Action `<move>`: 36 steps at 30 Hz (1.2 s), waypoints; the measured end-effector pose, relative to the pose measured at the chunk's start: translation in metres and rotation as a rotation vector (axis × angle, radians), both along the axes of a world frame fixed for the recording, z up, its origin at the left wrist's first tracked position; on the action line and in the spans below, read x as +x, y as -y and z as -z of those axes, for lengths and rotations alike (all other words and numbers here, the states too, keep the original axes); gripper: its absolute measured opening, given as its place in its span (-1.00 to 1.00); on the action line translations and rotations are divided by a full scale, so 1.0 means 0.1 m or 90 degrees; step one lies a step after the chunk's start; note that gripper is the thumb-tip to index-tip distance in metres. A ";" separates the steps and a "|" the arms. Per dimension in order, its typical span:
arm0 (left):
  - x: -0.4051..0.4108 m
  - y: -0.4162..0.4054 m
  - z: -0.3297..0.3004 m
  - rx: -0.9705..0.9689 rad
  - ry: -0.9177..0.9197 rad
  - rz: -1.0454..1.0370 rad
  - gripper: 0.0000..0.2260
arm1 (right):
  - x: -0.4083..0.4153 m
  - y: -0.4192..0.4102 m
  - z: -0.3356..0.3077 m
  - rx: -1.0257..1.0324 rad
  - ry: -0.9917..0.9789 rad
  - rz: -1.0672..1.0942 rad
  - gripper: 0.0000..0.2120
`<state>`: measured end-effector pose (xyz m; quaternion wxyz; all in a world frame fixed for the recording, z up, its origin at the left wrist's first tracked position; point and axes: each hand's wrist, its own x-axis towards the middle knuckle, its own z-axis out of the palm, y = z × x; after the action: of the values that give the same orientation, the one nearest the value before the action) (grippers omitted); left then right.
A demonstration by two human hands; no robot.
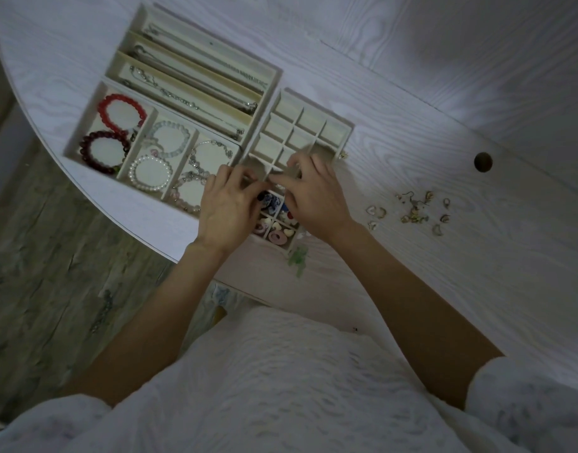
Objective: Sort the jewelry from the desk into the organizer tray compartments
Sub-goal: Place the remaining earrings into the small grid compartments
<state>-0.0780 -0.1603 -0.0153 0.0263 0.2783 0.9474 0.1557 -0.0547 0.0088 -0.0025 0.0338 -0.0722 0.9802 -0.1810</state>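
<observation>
My left hand (227, 207) and my right hand (315, 194) meet over the middle of the small-compartment earring tray (341, 127), fingers curled toward each other and pinching something tiny that I cannot make out. Near compartments below my hands hold pink, white and blue earrings (276, 228). A scatter of loose earrings (415, 209) lies on the desk to the right. A green piece (297, 258) lies just off the tray's near corner.
A bracelet tray (75, 138) at left holds red, dark red, pearl and clear bead bracelets. A necklace tray (124, 50) behind it holds chains in long slots. A round cable hole (483, 161) sits in the desk at right. The curved desk edge runs near left.
</observation>
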 end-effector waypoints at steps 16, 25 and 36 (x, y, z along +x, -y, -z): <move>-0.08 -0.04 -0.05 -0.039 0.015 0.014 -0.74 | -0.04 -0.09 0.08 0.041 -0.012 0.001 -0.78; 0.26 0.18 -0.15 0.139 0.020 -0.079 -0.76 | 0.28 -0.35 -0.09 -0.076 -0.115 0.135 -0.79; 0.86 -0.03 0.00 0.081 0.036 -0.022 -0.80 | 1.10 -0.32 0.15 -0.057 0.015 -0.093 -0.66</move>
<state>0.0076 -0.1568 -0.0151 0.0326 0.2586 0.9391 0.2240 0.0554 0.0409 -0.0176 0.0552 -0.1429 0.9629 -0.2223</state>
